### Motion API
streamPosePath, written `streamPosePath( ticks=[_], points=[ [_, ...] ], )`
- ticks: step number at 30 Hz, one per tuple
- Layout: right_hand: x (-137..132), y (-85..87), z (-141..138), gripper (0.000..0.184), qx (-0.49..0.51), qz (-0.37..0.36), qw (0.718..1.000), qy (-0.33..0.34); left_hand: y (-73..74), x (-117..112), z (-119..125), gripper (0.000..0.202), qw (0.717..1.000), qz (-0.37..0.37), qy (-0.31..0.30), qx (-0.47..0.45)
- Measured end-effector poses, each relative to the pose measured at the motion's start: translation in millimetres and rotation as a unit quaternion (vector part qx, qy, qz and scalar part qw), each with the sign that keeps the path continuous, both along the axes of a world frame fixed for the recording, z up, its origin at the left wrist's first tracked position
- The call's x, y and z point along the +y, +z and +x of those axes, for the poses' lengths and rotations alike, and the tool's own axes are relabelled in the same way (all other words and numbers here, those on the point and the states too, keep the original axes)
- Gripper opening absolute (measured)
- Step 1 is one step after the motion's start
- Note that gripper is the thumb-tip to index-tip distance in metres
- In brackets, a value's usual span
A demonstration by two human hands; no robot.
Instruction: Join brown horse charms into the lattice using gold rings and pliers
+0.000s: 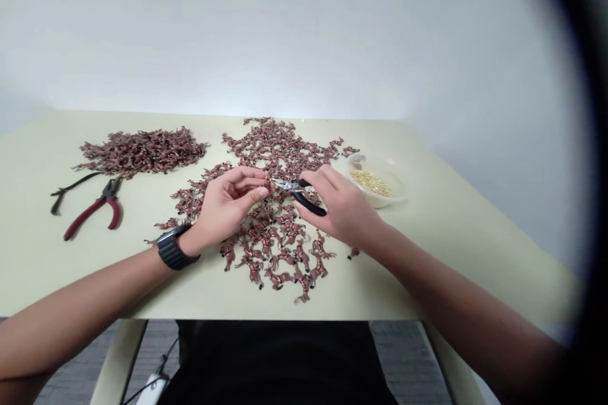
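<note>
Fingers [253, 197] of the left hand [225, 207] are pinching a small piece [267, 183], too covered for me to make out its shape. The right hand [346, 209] is curling round black pliers [298, 188], their handles spreading a little inside the grip, and the metal tips are meeting the left fingertips at that piece. Brown figures [280, 259] are lying scattered beneath and around both hands, the nearest ones reaching toward the worktop's [475, 221] front edge. A black watch [173, 248] is circling the left wrist. Just beyond the right hand, a clear bowl [401, 196] is holding gold bits [370, 182]. Farther off to the left, red pliers [90, 215] are lying beside a black tool [76, 185], and behind them a dense heap [147, 152] of brown figures is sitting apart.
</note>
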State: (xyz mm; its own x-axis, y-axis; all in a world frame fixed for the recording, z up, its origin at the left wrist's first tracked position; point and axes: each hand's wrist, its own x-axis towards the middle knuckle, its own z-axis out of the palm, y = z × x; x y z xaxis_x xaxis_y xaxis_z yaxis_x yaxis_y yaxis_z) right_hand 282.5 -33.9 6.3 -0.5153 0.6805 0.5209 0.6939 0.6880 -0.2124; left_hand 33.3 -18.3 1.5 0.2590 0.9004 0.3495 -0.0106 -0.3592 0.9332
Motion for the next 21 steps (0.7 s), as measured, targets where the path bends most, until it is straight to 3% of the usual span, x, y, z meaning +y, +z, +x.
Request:
streamPosePath(
  ticks=[21],
  points=[
    [-0.5,-1.4,-0.8,0.035,-0.029,0.025,0.999,-0.004,-2.1,1.2,0.1,0.030,1.000,-0.019,-0.018,-0.014]
  ],
)
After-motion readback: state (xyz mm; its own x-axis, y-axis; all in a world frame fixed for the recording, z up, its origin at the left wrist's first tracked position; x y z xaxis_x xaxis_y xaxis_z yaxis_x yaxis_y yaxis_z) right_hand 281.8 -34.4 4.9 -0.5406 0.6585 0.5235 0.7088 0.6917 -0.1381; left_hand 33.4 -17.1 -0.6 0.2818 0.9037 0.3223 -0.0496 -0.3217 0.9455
